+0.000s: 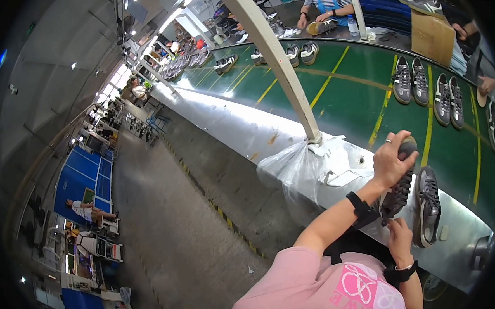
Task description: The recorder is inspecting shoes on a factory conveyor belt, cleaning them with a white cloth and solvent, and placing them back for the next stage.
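A dark grey sneaker (398,198) with dark laces is tilted up over the metal ledge in front of me. My left hand (393,161) is closed around its toe end, thumb and fingers on either side. Close to the opening end of that shoe, my right hand (400,239) has its fingers pinched together; what is between them is too small to make out. The matching sneaker (429,206) rests on the ledge just right of the held one, sole down.
A plastic bag (293,166) hangs at a pale post (279,58), beside white papers (340,163). On the green conveyor belt (345,99) stand several pairs of sneakers (410,81). Across it, a person in a blue apron (329,3) handles a shoe; another person's hand (487,85) is at far right.
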{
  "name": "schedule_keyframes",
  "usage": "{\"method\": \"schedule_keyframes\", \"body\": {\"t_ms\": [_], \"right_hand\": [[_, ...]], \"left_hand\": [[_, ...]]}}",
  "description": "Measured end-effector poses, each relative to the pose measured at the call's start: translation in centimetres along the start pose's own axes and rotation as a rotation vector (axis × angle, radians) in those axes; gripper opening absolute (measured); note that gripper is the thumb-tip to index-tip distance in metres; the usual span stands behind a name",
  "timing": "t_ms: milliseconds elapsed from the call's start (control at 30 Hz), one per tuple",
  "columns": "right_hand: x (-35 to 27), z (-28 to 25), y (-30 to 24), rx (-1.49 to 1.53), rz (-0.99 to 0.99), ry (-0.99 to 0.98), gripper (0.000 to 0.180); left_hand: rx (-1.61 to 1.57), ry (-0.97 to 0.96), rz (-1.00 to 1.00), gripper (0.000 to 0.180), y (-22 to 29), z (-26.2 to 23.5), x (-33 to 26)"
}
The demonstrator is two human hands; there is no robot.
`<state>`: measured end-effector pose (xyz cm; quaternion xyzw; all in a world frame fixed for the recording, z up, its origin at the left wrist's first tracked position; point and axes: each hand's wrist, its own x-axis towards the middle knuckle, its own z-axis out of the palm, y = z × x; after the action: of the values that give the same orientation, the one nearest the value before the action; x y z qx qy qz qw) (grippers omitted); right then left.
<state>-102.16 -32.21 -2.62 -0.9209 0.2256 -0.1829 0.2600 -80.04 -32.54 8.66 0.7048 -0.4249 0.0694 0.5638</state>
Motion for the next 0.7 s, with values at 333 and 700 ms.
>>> {"method": "schedule_keyframes", "body": {"t_ms": [333, 700], "right_hand": [[-3.1, -11.8, 5.8, -0.060, -0.003, 0.585, 0.025], [-11.1, -31.5, 21.1, -0.759, 0.311, 1.048, 0.024]], "left_hand": [[0.197, -0.565, -0.130, 0.074, -8.8, 3.2, -1.4], [0.126, -0.796, -0.003, 0.058, -5.6, -2.2, -9.5]]}}
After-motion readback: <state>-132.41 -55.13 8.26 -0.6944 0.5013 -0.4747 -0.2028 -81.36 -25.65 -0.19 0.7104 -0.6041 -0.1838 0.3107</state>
